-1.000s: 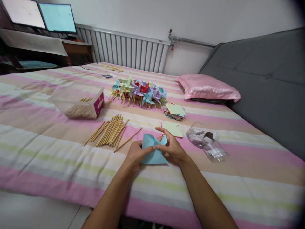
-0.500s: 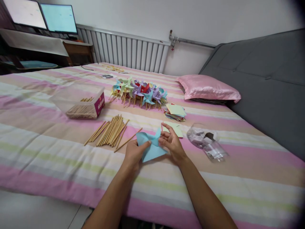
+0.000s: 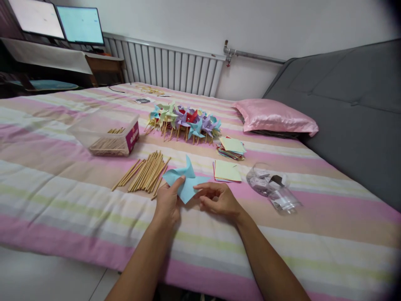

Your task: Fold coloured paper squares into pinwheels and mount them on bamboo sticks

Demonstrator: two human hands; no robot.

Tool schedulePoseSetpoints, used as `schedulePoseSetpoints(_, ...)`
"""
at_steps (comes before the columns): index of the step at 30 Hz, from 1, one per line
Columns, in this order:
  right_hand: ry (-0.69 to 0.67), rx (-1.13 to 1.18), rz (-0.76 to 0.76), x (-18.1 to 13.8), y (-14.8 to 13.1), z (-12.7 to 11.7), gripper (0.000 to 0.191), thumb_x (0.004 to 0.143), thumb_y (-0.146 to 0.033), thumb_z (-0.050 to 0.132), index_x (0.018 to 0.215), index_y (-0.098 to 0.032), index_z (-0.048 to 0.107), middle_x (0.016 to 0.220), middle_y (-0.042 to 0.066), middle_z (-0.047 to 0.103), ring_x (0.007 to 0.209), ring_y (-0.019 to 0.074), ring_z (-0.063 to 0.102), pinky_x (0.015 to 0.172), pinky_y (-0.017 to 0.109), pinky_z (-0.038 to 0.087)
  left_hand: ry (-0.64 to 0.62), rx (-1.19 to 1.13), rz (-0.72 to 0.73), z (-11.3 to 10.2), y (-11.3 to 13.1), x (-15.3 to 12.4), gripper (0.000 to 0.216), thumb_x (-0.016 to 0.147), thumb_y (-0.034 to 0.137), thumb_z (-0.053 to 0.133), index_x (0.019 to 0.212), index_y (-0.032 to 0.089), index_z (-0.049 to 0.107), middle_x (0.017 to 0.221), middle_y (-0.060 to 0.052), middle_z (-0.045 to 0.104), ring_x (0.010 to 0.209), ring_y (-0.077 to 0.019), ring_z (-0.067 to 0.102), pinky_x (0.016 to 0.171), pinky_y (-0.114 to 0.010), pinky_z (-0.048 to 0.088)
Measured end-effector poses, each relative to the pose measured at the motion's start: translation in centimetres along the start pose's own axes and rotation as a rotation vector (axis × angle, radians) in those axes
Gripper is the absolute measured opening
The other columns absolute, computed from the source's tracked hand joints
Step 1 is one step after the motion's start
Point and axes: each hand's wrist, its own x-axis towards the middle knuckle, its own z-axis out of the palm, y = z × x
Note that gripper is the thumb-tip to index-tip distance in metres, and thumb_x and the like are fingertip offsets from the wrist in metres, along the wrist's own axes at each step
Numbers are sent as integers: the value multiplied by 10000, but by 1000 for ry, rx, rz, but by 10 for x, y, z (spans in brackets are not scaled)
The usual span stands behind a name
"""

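A light blue paper pinwheel piece (image 3: 188,184), partly folded with curled blades, is held up above the bed. My left hand (image 3: 169,198) pinches it, the thumb pressed on its centre. On its right edge, the fingertips of my right hand (image 3: 217,198) touch or nearly touch the paper, with thumb and index finger apart. Left of my hands lie loose wooden sticks (image 3: 147,171). Behind my right hand rests a small stack of coloured paper squares (image 3: 227,171), pale green on top.
Finished pinwheels (image 3: 184,119) on sticks are bunched farther back. A clear plastic box (image 3: 108,138) holds more sticks. A taller paper stack (image 3: 231,146), a clear container with small items (image 3: 266,182) and a pink pillow (image 3: 275,115) are to the right.
The blue paper has turned and shifted left in my left hand, and one blade now stands up. My right hand has lowered and come off its centre to the right edge.
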Motion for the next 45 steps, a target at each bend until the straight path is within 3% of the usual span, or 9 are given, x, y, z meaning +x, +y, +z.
schedulePoseSetpoints(6,25,47,-41,3,11,1,241,741,-282,707,957,-181,739,639,25,692,518,134,637,464,235,496,-97,19,-77,-1,-2,-4,284,541,218,821,748,124,650,683,-17,688,573,-133,617,556,-241,495)
schedulePoseSetpoints(11,90,26,-72,4,12,0,184,713,-331,752,855,-214,765,780,49,736,644,165,672,588,285,544,-116,35,-75,-1,-5,-6,264,545,219,819,708,123,635,627,1,655,539,-108,581,544,-222,471)
schedulePoseSetpoints(19,207,1,-91,8,1,2,150,718,-357,736,706,-208,730,684,31,699,556,145,622,495,255,485,-81,86,-13,6,-6,-12,263,518,250,817,643,118,626,579,5,628,496,-99,540,498,-220,415)
schedulePoseSetpoints(24,318,-102,-136,9,0,0,143,750,-329,705,684,-203,722,1132,112,651,1050,248,613,540,230,471,-47,141,38,9,-11,-15,268,532,279,797,713,120,680,636,-20,663,542,-115,569,475,-208,387)
schedulePoseSetpoints(26,363,-134,-153,9,0,-1,120,754,-313,697,710,-203,719,1257,115,583,1115,259,580,572,237,478,-42,160,42,10,-13,-16,282,531,294,797,728,119,695,658,-36,675,540,-114,567,462,-204,379)
schedulePoseSetpoints(34,441,-225,-147,9,-2,0,109,734,-283,687,677,-192,671,1292,120,533,1123,259,568,549,231,477,16,247,104,13,-17,-18,200,549,265,776,674,117,725,558,-3,612,463,-74,466,423,-193,348)
schedulePoseSetpoints(45,474,-253,-116,9,2,-1,151,720,-313,691,658,-177,668,1202,119,580,917,215,636,507,227,450,-20,262,138,13,-20,-18,192,559,268,778,661,109,740,558,2,598,476,-73,450,449,-203,330)
